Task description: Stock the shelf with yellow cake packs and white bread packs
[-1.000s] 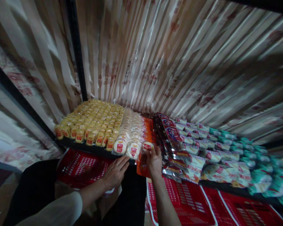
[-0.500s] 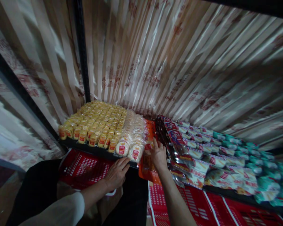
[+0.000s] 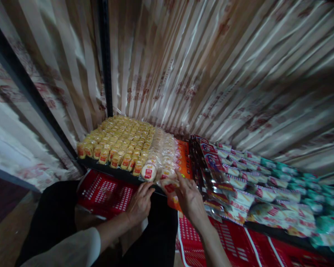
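My right hand (image 3: 189, 196) pinches a wrapped round cake (image 3: 169, 185), white with a red label, tilted at the front of the shelf. Behind it runs a row of similar wrapped white cakes (image 3: 167, 173). An orange sheet (image 3: 183, 163), perhaps packaging, lies to their right, partly under my right hand. My left hand (image 3: 140, 204) is at the shelf's front edge, fingers extended and holding nothing that shows. Just above its fingertips stands another wrapped white cake (image 3: 149, 171) at the front of its row. Rows of yellow wrapped cakes (image 3: 122, 141) fill the left end.
Dark packets (image 3: 211, 161), white striped packets (image 3: 241, 200) and green packets (image 3: 327, 226) line the shelf rightward. Red baskets (image 3: 105, 193) (image 3: 225, 241) sit below the shelf edge (image 3: 111, 170). A dark post (image 3: 105, 55) and draped striped plastic sheeting (image 3: 161, 55) stand behind.
My right hand has moved forward and left, bringing the wrapped cake from over the orange sheet to the front of the white row. The camera view has shifted slightly; my left hand stays by the edge.
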Motion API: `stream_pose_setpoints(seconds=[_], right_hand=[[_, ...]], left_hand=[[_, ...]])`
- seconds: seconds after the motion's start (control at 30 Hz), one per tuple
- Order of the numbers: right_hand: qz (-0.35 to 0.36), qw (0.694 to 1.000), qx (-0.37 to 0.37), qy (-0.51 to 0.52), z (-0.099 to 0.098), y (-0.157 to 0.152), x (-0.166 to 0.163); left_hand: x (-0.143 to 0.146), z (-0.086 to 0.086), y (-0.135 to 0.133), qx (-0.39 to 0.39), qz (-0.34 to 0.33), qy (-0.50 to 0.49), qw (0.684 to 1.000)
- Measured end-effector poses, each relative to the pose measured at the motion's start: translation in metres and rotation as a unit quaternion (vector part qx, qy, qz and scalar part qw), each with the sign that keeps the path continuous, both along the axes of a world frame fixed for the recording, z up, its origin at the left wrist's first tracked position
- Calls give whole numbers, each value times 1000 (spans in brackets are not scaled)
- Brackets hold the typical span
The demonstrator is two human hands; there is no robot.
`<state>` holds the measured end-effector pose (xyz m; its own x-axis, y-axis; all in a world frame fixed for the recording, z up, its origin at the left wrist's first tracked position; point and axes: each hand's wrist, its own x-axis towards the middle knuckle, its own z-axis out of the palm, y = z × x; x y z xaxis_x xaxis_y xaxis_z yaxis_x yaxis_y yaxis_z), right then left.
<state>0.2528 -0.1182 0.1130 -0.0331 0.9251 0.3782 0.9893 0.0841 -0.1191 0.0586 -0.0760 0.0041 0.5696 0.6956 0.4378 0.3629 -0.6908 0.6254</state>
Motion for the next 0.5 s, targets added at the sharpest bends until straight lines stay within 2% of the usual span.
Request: stream_pose_setpoints(seconds=[0.1, 0.17, 0.3, 0.4, 0.5], right_hand=[[45, 998, -42, 17, -15, 6, -28], [56, 996, -66, 25, -20, 15, -41], [64, 992, -107, 36, -17, 39, -56], [73, 991, -106, 39, -14, 56, -60], [72, 993, -91, 39, -19, 67, -61]], left_hand=[[-8, 2, -6, -68, 40, -13, 997], [-13, 3, -7, -90, 40, -20, 995], [-20, 2, -2, -88, 42, -24, 995], [-20, -2, 5, -76, 57, -14, 995], [-19, -5, 12, -49, 66, -9, 997]])
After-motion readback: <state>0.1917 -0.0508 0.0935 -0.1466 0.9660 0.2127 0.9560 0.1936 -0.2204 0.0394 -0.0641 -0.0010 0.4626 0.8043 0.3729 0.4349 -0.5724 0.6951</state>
